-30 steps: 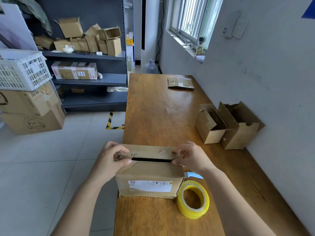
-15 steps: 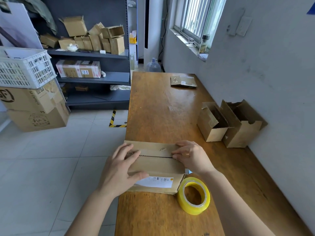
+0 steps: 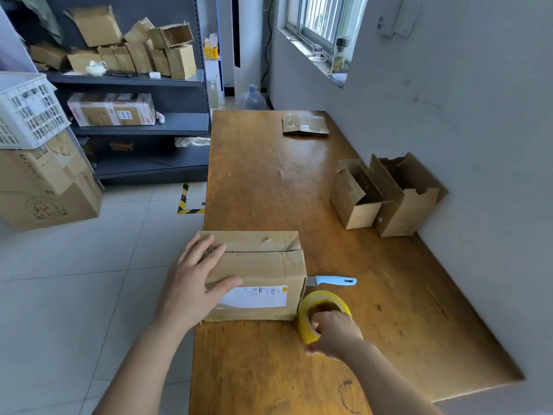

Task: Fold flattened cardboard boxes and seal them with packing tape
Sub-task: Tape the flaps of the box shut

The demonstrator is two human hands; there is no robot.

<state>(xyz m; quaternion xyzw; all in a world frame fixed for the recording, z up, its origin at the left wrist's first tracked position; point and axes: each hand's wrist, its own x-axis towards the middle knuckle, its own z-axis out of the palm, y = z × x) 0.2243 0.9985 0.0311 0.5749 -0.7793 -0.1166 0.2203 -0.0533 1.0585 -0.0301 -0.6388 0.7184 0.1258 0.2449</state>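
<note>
A brown cardboard box (image 3: 263,265) with a white label on its near side stands at the left edge of the wooden table (image 3: 269,181), its top flaps folded down and meeting in a seam. My left hand (image 3: 194,280) lies flat over the box's left end, fingers on the flaps and thumb on the front face. A yellow roll of packing tape (image 3: 317,304) sits right of the box. My right hand (image 3: 335,333) grips the roll, fingers inside its core.
A knife with a light blue handle (image 3: 332,280) lies just behind the tape. Two open boxes (image 3: 386,196) stand against the right wall. A flattened box (image 3: 305,124) lies at the far end. Shelves and stacked cartons (image 3: 48,187) stand left, across the floor.
The top flaps went from partly open to pressed shut. My left hand flattened onto the box. My right hand left the flaps and took hold of the tape roll, uncovering the knife.
</note>
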